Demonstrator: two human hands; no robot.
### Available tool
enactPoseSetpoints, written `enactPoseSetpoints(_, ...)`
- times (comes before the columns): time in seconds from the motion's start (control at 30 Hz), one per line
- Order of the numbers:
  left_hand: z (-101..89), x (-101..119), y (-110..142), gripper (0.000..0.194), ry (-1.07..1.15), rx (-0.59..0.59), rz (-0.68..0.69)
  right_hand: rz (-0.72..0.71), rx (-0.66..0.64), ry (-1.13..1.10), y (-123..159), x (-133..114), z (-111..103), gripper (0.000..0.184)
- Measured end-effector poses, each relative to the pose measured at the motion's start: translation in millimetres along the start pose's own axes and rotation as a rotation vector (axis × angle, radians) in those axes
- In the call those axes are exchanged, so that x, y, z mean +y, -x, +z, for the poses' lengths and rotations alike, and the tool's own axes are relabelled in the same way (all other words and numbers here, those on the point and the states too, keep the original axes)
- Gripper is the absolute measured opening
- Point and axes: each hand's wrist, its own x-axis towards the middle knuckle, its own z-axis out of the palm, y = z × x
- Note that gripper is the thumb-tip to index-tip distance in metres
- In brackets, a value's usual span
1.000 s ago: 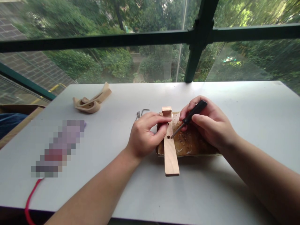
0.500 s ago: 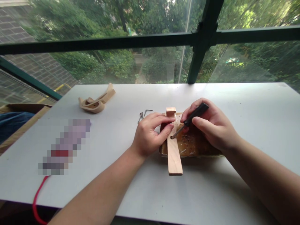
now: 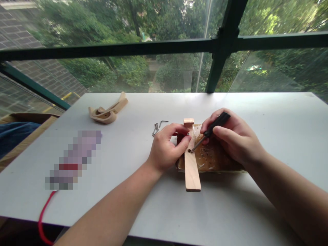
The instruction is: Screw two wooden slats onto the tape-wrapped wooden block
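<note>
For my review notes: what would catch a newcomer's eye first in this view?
Right of centre, the right hand holds a black-handled screwdriver with its tip by a hole in a pale wooden piece, which the left hand touches over a brown block. Next come the curved wooden parts at the table's far left, and the pixelated purple patch nearer, with a red cord below.
</note>
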Motion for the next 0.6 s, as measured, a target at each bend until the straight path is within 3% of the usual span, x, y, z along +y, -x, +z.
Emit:
enactPoseSetpoints(0.17, 0.3, -0.8, -0.1, 0.007, -0.022, 0.005, 0.026, 0.015, 0.072, -0.08, -3.1, 2.2, -3.5, 0.008)
enactPoseSetpoints(0.6, -0.9, -3.4, -2.1, 0.003, -0.006, -0.011, 0.042, -0.02, 0.082, -0.052, -3.1, 4.1, -2.4, 0.008)
